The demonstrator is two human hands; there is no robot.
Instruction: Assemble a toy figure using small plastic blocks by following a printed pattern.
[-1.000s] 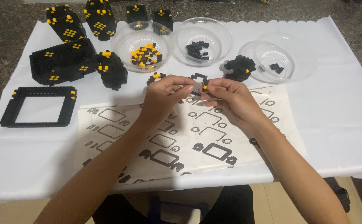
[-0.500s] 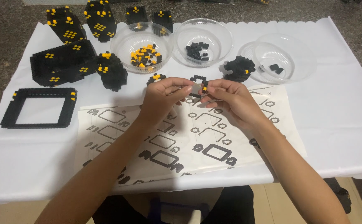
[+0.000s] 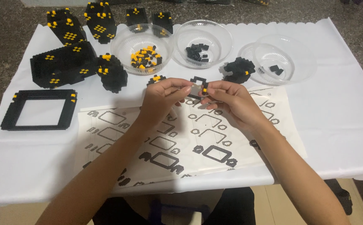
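a small black brick ring with one yellow stud (image 3: 198, 86) is held above the instruction sheet (image 3: 189, 137), pinched from both sides: the left hand (image 3: 161, 99) and the right hand (image 3: 231, 102) each keep a narrow grip on it. behind, three clear bowls (image 3: 147, 49) of bricks and black-and-yellow builds (image 3: 62, 64) line the white-covered counter (image 3: 344, 112).

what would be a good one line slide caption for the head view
Both hands, left hand and right hand, pinch a small black brick ring above the instruction sheet.
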